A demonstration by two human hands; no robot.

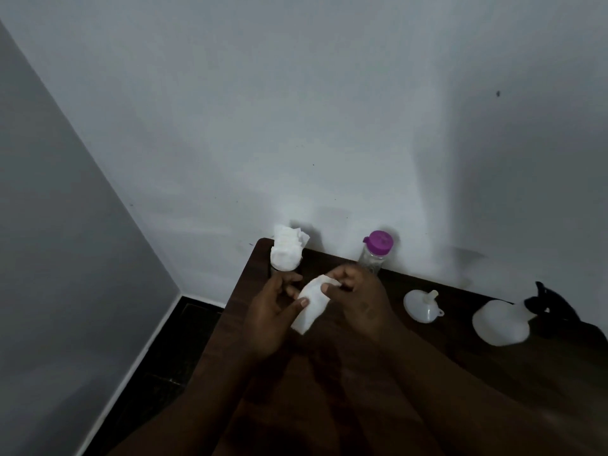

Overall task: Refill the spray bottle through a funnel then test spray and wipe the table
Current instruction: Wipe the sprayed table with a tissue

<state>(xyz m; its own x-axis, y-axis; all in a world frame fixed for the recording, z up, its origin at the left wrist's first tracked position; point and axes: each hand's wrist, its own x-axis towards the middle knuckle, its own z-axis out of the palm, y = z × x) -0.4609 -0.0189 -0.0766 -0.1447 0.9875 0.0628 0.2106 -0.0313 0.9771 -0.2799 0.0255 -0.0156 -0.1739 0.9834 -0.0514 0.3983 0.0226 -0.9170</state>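
Left hand [273, 311] and right hand [358, 299] both pinch the folded tissue [311, 309]; flattening it into a pad would likely wipe the surface [460, 366] evenly.

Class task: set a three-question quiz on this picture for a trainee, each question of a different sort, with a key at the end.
1. True or false: the funnel stands in the spray bottle's neck.
2. The clear bottle has a cap of which colour? A green, B purple, C red.
3. Fill the gap: the left hand and the right hand together hold a white ____.
Key: 1 false: the funnel rests on the table, apart from the spray bottle. 2 B. 3 tissue.
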